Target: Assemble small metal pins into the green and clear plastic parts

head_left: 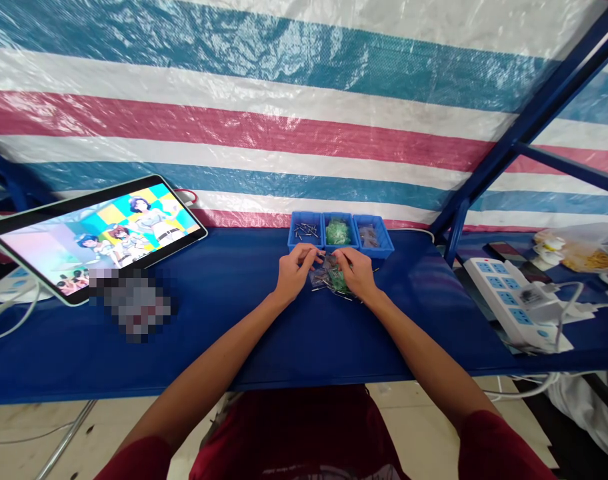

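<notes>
My left hand (295, 272) and my right hand (355, 272) are close together near the middle of the blue table (244, 333). Both have their fingers pinched, and whatever they hold is too small to name. Between and below them lies a mixed pile (329, 275) of thin dark rods, green pieces and clear plastic pieces. Just beyond stand three joined blue bins: the left bin (291, 235) has thin metal rods, the middle bin (339, 249) has green pieces, and the right bin (383, 253) has clear brownish pieces.
A tablet (104, 233) playing a cartoon leans at the left, beside a blurred-out object (140, 303). On the right are a white power strip (509, 300) with cables and a plastic bag (591, 250). Blue frame bars (489, 160) and a striped sheet (264, 133) stand behind.
</notes>
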Demonstrator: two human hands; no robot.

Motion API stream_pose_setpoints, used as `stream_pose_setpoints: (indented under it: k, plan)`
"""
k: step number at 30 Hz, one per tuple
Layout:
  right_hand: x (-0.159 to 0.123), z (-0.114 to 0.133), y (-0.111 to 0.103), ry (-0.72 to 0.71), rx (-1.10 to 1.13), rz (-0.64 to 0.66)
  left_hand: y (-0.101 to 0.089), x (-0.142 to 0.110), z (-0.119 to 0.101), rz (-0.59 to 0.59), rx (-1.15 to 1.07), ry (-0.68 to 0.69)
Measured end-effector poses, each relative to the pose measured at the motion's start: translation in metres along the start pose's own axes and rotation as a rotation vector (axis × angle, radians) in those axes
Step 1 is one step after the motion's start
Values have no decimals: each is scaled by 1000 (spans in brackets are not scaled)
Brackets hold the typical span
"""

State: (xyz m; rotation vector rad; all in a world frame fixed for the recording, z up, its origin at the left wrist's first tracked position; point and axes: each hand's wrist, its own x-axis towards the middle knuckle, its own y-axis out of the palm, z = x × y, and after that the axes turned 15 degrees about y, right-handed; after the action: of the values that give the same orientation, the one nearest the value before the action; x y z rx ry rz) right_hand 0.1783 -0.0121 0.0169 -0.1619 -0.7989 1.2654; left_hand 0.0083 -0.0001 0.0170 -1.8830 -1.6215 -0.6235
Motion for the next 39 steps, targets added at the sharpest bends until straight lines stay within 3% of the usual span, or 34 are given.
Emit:
stream_pose_setpoints:
  k: [9, 16, 25, 29, 35, 39]
  plan:
    - [-1, 2, -1, 11, 21, -16, -3, 1, 7, 159, 274, 137]
    - [-2, 1, 0, -71, 23, -20, -4, 1, 3, 145, 216, 40]
    - [-4, -1, 3, -194, 39, 127, -3, 0, -1, 156, 149, -11]
    - [-3, -1, 2, -169, 4, 140, -2, 0, -2, 144, 142, -24]
    - [0, -2, 0, -70, -4, 30, -3, 0, 4, 97, 194, 21]
    - [0, -3, 1, -63, -9, 28, -3, 1, 6, 105, 257, 58]
